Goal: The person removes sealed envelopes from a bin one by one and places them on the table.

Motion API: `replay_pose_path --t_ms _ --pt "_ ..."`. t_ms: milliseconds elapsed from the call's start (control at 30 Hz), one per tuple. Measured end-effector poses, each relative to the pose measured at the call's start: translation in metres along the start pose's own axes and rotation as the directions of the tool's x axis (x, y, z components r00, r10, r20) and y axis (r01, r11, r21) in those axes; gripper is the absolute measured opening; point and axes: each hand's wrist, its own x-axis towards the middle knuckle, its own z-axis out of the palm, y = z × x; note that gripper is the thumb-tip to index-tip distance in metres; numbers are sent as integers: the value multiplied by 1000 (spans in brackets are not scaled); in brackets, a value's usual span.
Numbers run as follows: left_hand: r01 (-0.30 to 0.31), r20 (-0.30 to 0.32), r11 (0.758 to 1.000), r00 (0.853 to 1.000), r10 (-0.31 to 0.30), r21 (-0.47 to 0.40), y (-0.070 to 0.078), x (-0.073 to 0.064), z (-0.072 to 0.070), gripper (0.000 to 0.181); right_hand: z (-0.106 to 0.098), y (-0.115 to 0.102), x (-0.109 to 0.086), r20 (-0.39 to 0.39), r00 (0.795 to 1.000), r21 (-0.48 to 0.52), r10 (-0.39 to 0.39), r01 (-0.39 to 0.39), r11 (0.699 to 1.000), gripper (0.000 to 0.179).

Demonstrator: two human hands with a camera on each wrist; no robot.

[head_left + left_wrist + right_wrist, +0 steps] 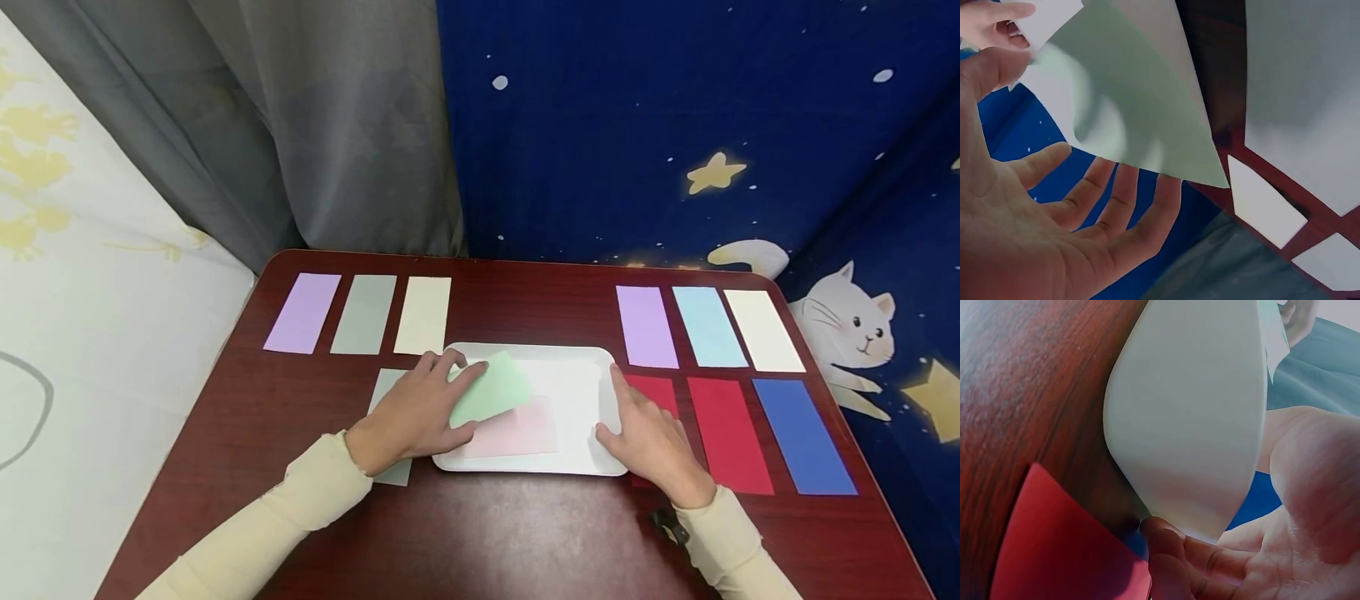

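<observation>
A white tray (581, 408) lies at the middle of the table, with a pale pink paper card (536, 429) flat in its left part. My left hand (420, 412) holds a light green paper card (498, 387) by its edges, tilted over the pink one. In the left wrist view the green card (1141, 100) bows between thumb and fingers. My right hand (652, 437) grips the tray's right end, thumb at the near side and forefinger along the rim. The right wrist view shows fingertips (1163, 534) against the tray's edge (1185, 425).
Purple (302, 313), grey (364, 315) and cream cards lie at the back left; another grey card (393, 472) is partly under my left hand. At right are purple (647, 327), light blue (710, 327), white, red (729, 436) and blue (805, 436) cards. Curtains hang behind the table.
</observation>
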Motion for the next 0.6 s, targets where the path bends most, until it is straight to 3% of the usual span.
replay_pose_path --t_ms 267,600 --pt "123 -18 991 992 -124 -62 -7 -19 -1 73 2 2 0 -8 1000 2 -10 10 1000 96" --pt "251 -58 963 965 -257 -95 -17 -44 3 75 0 0 0 2 1000 -6 -1 1 1000 96"
